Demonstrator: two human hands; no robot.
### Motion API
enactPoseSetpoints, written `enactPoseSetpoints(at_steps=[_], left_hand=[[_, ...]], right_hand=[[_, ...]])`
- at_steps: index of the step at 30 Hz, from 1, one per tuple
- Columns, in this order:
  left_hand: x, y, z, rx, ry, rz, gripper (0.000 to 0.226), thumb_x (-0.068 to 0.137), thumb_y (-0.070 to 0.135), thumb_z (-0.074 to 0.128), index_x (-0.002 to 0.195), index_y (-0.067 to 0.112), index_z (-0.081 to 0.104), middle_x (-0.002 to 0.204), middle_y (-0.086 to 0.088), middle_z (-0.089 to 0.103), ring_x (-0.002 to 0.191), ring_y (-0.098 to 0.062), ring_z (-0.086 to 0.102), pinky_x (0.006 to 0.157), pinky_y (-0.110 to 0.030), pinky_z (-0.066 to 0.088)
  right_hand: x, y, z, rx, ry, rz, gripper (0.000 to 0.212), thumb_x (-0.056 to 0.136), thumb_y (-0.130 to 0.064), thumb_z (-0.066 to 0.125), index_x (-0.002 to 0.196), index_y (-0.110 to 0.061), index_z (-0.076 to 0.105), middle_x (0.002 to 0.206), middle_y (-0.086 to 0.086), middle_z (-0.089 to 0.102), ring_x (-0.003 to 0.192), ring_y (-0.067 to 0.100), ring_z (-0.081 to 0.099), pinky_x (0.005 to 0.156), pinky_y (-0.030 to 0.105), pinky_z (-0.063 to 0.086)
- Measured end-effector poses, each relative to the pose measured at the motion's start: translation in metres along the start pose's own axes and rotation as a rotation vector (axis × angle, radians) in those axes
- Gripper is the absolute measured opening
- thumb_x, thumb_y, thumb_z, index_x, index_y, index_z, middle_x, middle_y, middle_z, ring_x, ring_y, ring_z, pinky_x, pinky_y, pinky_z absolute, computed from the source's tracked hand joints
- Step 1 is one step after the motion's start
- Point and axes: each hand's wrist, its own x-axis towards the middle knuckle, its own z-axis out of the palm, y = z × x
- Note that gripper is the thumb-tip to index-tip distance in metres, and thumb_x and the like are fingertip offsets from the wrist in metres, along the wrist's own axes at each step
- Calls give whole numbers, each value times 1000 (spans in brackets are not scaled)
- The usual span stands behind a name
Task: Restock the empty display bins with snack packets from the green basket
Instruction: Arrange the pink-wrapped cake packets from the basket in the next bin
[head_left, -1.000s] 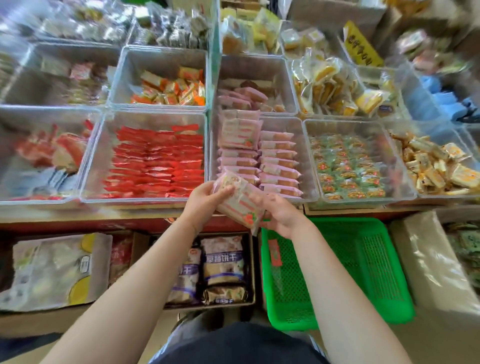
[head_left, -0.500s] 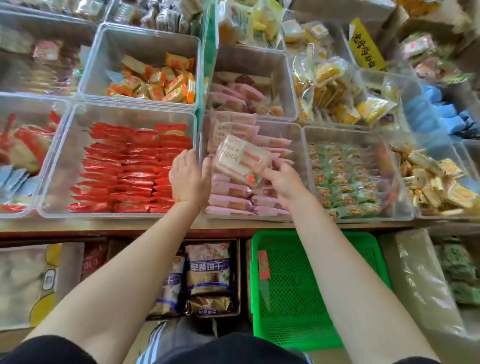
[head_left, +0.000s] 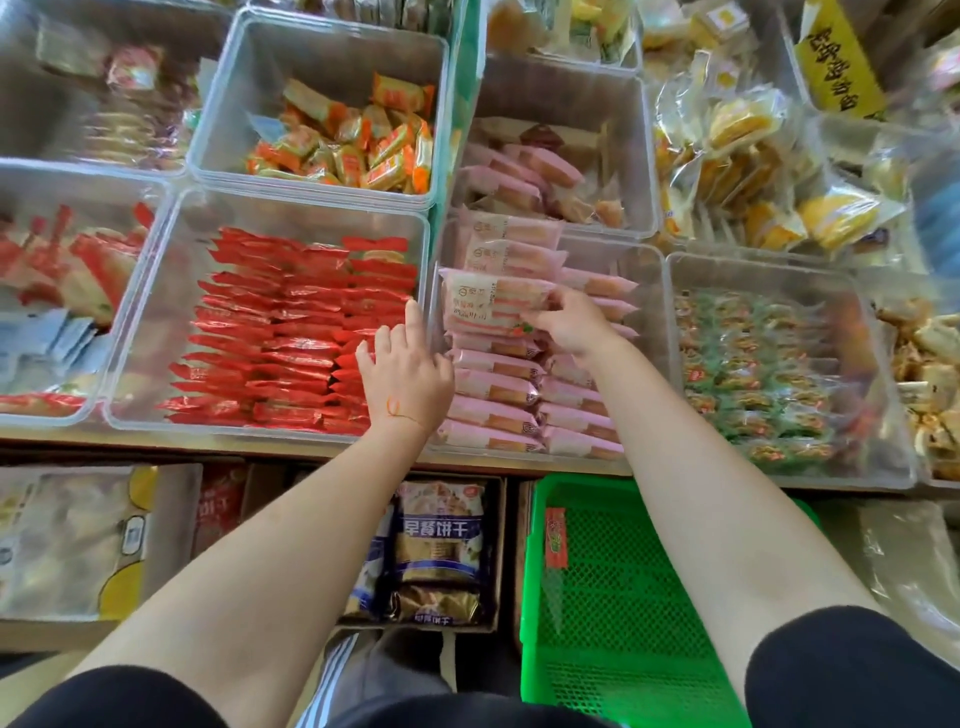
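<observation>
My right hand (head_left: 571, 319) grips a stack of pink snack packets (head_left: 488, 301) by its right end and holds it low over the rows of pink packets in the clear middle bin (head_left: 647, 291). My left hand (head_left: 402, 371) rests with straight fingers against the wall between that bin and the bin of red packets (head_left: 296, 327). The green basket (head_left: 623, 597) stands below the shelf edge, under my right forearm, and its mesh bottom shows bare.
Clear bins fill the shelf: orange packets (head_left: 353, 145) behind, green-wrapped sweets (head_left: 763, 374) to the right, yellow cakes (head_left: 737, 171) at the back right. Under the shelf a cardboard box holds biscuit bags (head_left: 439, 551). A plastic-covered box (head_left: 909, 566) sits right of the basket.
Both hands carried the pink stack up from above the basket and into the middle bin. My left hand let go of it and moved to the bin wall.
</observation>
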Motion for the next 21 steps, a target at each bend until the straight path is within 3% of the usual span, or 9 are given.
enactPoseSetpoints(at_steps=[4, 7, 9, 11, 14, 16, 18, 21], left_hand=[[0, -1, -2, -5, -9, -11, 70, 89, 35, 40, 153, 16, 20, 129, -7, 58, 126, -28, 45, 108, -52, 30], [-1, 1, -4, -2, -4, -15, 70, 89, 36, 40, 154, 16, 20, 126, -8, 58, 124, -29, 45, 107, -52, 31], [-2, 3, -6, 2, -6, -20, 71, 89, 35, 41, 154, 14, 20, 126, -10, 58, 124, -30, 45, 107, -53, 30], [-3, 4, -6, 15, -1, -21, 72, 89, 35, 41, 154, 12, 20, 126, -11, 58, 123, -30, 45, 107, -52, 31], [-3, 5, -7, 25, -3, -26, 73, 88, 35, 39, 154, 12, 20, 126, -11, 59, 123, -31, 46, 105, -52, 32], [-4, 6, -9, 32, -10, -31, 73, 88, 35, 40, 154, 13, 20, 127, -11, 59, 124, -30, 46, 106, -52, 32], [-3, 7, -9, 36, -19, -32, 72, 90, 37, 42, 155, 13, 20, 129, -10, 58, 125, -30, 45, 107, -51, 31], [-3, 6, -10, 36, -24, -34, 72, 90, 37, 43, 155, 15, 19, 130, -9, 58, 126, -29, 44, 107, -51, 30]], right_hand=[[-7, -8, 6, -140, 148, -51, 36, 92, -20, 68, 124, -13, 52, 112, -3, 59, 102, 16, 55, 88, 30, 45], [-24, -8, 14, -187, 369, -98, 31, 94, -23, 64, 115, -16, 42, 105, -1, 55, 95, 19, 57, 74, 31, 45], [-34, -6, 18, -429, 610, -265, 27, 94, -21, 58, 114, -12, 43, 111, 8, 53, 99, 24, 55, 74, 35, 48], [-39, -2, 27, -692, 687, -530, 39, 86, -9, 57, 124, -8, 47, 119, 15, 53, 105, 28, 51, 82, 40, 48], [-41, -1, 52, -918, 477, -752, 57, 81, -9, 52, 137, -16, 46, 143, 19, 42, 130, 40, 40, 98, 56, 42], [-36, 1, 61, -1053, 291, -667, 66, 88, -17, 52, 151, -24, 33, 159, 17, 23, 145, 45, 19, 111, 66, 25], [-30, 5, 63, -1119, 176, -556, 71, 95, -25, 50, 157, -31, 16, 165, 13, 3, 148, 47, 1, 116, 66, 8], [-24, 8, 61, -1144, 152, -550, 67, 98, -27, 40, 158, -33, 9, 166, 12, -5, 148, 47, -6, 117, 65, 2]])
